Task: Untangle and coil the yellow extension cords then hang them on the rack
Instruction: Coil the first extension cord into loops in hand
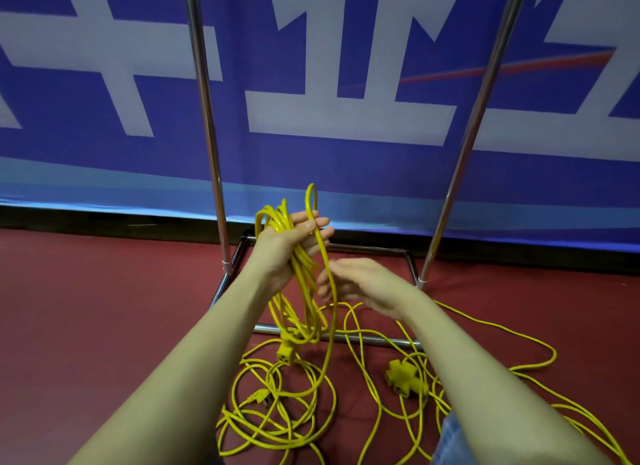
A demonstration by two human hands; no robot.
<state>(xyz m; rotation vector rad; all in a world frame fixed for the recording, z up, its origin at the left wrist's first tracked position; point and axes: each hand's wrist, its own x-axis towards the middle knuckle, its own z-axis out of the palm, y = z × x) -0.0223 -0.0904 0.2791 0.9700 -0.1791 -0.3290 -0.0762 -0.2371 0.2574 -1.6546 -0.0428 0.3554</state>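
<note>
A: What is the left hand (292, 243) doing?

B: It holds the coil (298, 277) up in front of the rack (346, 336). The loops lie across the palm under the thumb, the fingertips stretched out toward 2 o'clock. I'd say it is held high so the loops hang straight and stay the same length.

A: And the right hand (363, 284)?

B: Just at 4 o'clock of the left one, blurred. The fingers look loose and I see nothing clamped in them. One strand (329, 326) runs down past them from the top of the coil, so my guess is the hand is between reaches, about to draw more cord.

A: Where is the rest of it?

B: On the red floor (104, 326). A heap of cord (277, 416) lies at 6 o'clock of the coil, with a plug (258, 397) in it. A socket block (285, 355) dangles at the coil's bottom; another block (403, 378) sits at 4 o'clock amid more loose cord.

A: Anything hung yet?

B: None that I can see on the two poles (207, 135). The top bar is out of view.
</note>
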